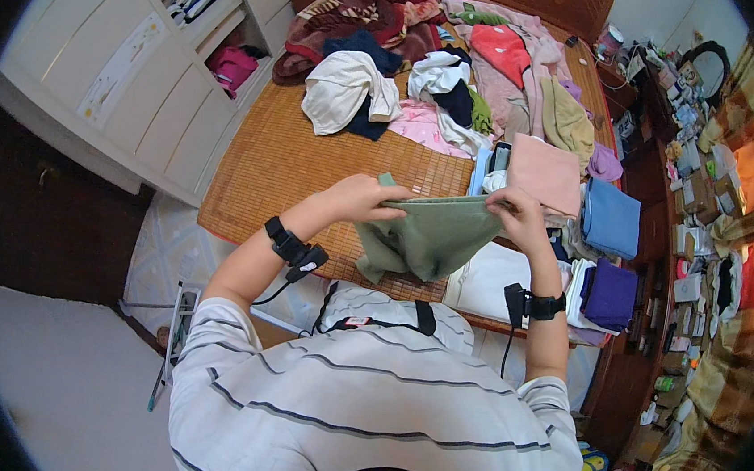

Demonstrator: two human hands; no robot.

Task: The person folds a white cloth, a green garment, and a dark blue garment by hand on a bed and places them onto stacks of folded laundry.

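Green cloth [426,240] is hanging between the two hands, above the near edge of the bed, just in front of a striped shirt [380,406] that the person is wearing. Left hand [360,200] is gripping its upper edge at the left, thumb and fingers closing on the fabric; a small corner is sticking up behind those fingers. Right hand [517,219] is pinching the same edge at the right between thumb and fingertips. Upper edge is running nearly straight from hand to hand; lower part is drooping in loose folds. Black straps [287,241] are circling both wrists, cords trailing down.

Beside the cloth, to the right, a folded white cloth [485,281] is lying at the bed's near edge. Further right, a folded purple cloth [609,296] is resting on a stack. Beyond these, a folded blue cloth [610,218] and a folded pink cloth [545,174] are lying near each other, the pink one just past the right hand.

Past the hands, a woven mat [284,165] is covering the bed. Farther up, a crumpled white garment [349,94] is lying partly over dark blue cloth. A red piece [500,53] is spreading over pale pink fabric. Farthest, a maroon blanket [351,18] is bunching toward the wooden headboard [541,0].
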